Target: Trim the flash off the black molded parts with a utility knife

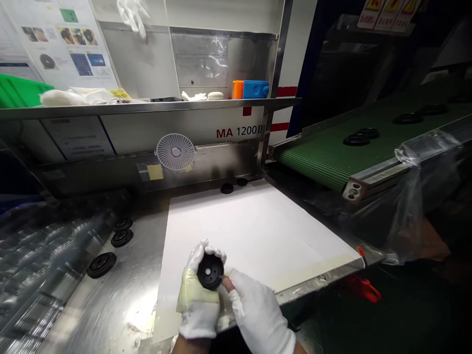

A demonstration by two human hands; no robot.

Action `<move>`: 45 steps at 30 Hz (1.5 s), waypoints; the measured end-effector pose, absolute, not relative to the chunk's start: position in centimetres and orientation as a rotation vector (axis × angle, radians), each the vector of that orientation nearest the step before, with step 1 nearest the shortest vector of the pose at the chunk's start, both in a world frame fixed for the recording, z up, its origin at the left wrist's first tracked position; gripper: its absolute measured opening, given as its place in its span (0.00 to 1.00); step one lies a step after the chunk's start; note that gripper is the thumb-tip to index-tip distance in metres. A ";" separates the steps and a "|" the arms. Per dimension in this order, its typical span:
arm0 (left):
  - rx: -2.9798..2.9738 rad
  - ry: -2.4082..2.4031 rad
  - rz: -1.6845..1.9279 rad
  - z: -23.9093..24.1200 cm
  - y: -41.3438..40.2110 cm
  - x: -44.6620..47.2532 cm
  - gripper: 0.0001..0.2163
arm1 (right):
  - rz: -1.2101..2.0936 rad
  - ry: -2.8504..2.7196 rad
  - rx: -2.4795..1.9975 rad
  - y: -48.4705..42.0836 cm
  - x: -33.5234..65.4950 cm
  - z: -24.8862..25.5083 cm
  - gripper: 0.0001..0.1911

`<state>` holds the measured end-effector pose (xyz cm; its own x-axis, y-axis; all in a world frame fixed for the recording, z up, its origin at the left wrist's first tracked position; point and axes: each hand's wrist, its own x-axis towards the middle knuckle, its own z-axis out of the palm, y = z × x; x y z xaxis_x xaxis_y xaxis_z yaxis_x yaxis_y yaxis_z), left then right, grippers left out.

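Observation:
My left hand [199, 300], in a white glove with yellowish tape or film round the palm, is closed round a black round plastic wheel [211, 271]. The wheel has a small centre hole and its face is turned up towards me. My right hand [256, 309], also gloved in white with a bare thumb tip, is closed in a pinch at the wheel's lower right rim. Something thin seems to poke out of that pinch, too small to name. Both hands are above the front edge of a white sheet [236, 226] on the metal table.
Several black wheels lie on the metal table [121, 290] at left, beside clear plastic trays [47, 265]. Two small black parts [227, 188] sit at the sheet's back edge. A green conveyor [320, 157] carries more wheels at right. A fan [176, 151] hangs below the shelf [155, 107].

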<state>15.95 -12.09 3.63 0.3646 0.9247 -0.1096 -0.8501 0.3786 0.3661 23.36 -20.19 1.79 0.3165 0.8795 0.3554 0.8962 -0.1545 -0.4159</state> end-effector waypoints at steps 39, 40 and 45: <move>0.328 0.414 0.897 4.0 -11.6 13.2 0.14 | -0.059 -1.560 -1.967 -19.8 22.8 0.6 0.12; 0.316 0.425 0.919 4.2 -11.6 13.3 0.12 | -0.048 -1.548 -1.973 -19.7 22.8 0.7 0.12; 0.254 0.452 1.027 4.4 -11.6 14.4 0.06 | -0.180 -1.561 -1.938 -19.5 22.0 -0.1 0.12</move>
<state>14.41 -11.57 4.40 0.4371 0.8661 -0.2425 -0.7633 0.4998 0.4093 22.05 -19.53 -0.13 0.2871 0.8302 0.4778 0.9171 -0.0942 -0.3873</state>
